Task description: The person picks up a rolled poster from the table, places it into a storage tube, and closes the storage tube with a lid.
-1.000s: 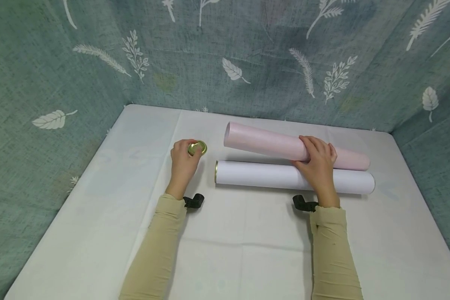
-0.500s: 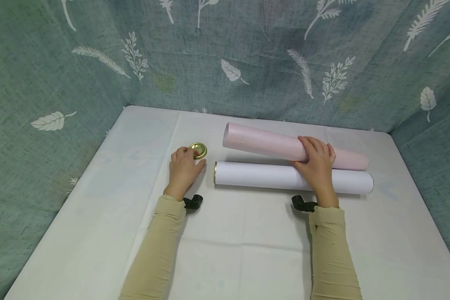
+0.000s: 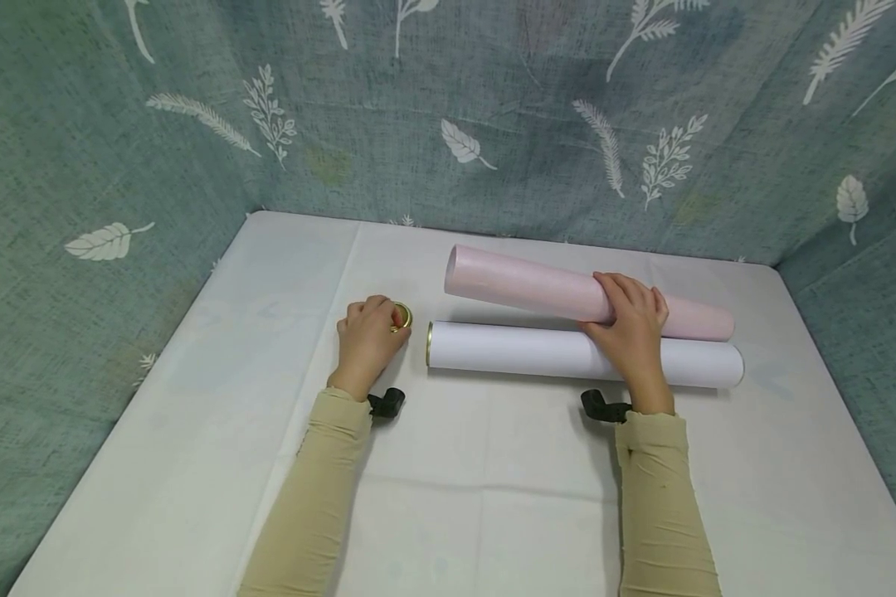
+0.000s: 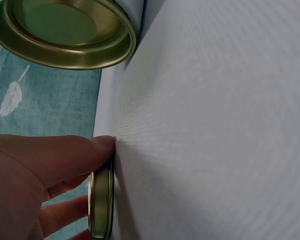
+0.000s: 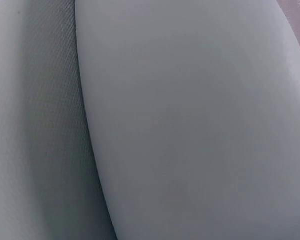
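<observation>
Left of the tubes, my left hand (image 3: pixel 368 340) pinches a round gold metal lid (image 3: pixel 401 316) by its edge. In the left wrist view the thumb rests on the near rim of the lid (image 4: pixel 101 207), which lies close against the tabletop, with fingers round its far side. My right hand (image 3: pixel 633 336) grips a pink cardboard tube (image 3: pixel 523 282) around its middle, thumb on the near side. Its left end is open and its right end rests lower. In front of it lies a white tube (image 3: pixel 508 348) with a gold-rimmed end, passing under the right hand.
A white cloth covers the table (image 3: pixel 448 531). A green leaf-patterned curtain (image 3: pixel 388 124) hangs behind and at both sides. Up close, the white tube's recessed gold end (image 4: pixel 65 55) shows near the left hand, and its side (image 5: pixel 190 125) fills the right wrist view.
The gold lid has shifted slightly toward me, and my left fingers have changed from holding it at its left side, through loosening, to closing over it. The right hand and both tubes have stayed put.
</observation>
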`<act>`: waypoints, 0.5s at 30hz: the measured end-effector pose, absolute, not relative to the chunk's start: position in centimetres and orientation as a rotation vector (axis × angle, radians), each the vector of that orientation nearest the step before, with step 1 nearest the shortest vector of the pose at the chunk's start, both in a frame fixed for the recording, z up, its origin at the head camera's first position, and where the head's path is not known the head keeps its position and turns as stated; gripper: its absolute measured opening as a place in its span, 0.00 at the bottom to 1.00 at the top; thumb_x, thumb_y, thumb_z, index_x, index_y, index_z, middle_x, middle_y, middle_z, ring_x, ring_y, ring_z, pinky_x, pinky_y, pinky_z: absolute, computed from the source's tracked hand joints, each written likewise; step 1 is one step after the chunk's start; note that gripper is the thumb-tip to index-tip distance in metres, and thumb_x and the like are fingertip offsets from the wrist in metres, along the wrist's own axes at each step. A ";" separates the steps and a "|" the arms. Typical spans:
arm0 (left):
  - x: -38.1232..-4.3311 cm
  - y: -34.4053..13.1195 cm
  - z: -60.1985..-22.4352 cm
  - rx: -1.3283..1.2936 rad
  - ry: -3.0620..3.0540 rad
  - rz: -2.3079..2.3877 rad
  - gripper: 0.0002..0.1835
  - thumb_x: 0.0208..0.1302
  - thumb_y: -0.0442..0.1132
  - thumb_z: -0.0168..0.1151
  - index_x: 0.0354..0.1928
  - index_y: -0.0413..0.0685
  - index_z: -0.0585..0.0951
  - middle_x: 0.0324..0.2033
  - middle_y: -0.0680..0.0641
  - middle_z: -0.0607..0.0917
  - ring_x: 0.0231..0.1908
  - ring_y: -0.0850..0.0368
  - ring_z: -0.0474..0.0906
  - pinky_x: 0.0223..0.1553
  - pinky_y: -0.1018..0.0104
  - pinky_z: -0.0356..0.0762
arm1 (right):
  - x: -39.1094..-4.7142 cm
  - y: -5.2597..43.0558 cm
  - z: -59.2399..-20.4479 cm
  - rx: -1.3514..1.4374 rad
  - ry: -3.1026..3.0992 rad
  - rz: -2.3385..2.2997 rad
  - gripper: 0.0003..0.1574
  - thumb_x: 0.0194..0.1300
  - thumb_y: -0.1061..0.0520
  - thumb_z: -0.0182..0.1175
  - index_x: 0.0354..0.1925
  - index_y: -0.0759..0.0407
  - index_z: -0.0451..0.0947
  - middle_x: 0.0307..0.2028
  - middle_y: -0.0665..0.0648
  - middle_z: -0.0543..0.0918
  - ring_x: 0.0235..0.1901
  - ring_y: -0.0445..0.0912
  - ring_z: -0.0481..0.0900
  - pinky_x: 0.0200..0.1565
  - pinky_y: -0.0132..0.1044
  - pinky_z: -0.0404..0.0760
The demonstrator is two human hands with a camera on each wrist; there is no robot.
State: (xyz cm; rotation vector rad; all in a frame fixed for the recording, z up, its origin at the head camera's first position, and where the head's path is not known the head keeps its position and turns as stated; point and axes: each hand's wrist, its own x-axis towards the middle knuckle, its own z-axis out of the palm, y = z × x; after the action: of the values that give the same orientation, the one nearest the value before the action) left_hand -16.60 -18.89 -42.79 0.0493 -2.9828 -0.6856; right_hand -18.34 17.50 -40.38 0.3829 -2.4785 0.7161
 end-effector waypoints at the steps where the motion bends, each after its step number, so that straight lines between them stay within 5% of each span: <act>1: -16.6 -18.9 -42.7 0.053 -2.986 -0.686 0.10 0.54 0.47 0.62 0.27 0.54 0.72 0.53 0.48 0.70 0.53 0.42 0.58 0.45 0.47 0.55 | -18.3 17.5 -40.4 0.383 -2.479 0.715 0.44 0.36 0.56 0.75 0.55 0.49 0.71 0.54 0.52 0.71 0.57 0.51 0.60 0.60 0.51 0.39; 15: -17.0 -19.7 -42.7 -0.019 -3.029 -0.824 0.19 0.49 0.46 0.65 0.41 0.47 0.71 0.47 0.40 0.67 0.46 0.43 0.57 0.39 0.54 0.64 | -18.3 17.5 -40.4 0.380 -2.492 0.714 0.44 0.37 0.56 0.75 0.56 0.49 0.70 0.54 0.52 0.71 0.58 0.50 0.60 0.60 0.50 0.38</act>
State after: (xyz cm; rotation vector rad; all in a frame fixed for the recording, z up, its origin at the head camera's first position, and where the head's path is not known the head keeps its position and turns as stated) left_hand -16.96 -19.67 -42.66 -0.0187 -3.0291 -0.8235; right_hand -18.27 17.53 -40.37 0.3796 -2.4916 0.7145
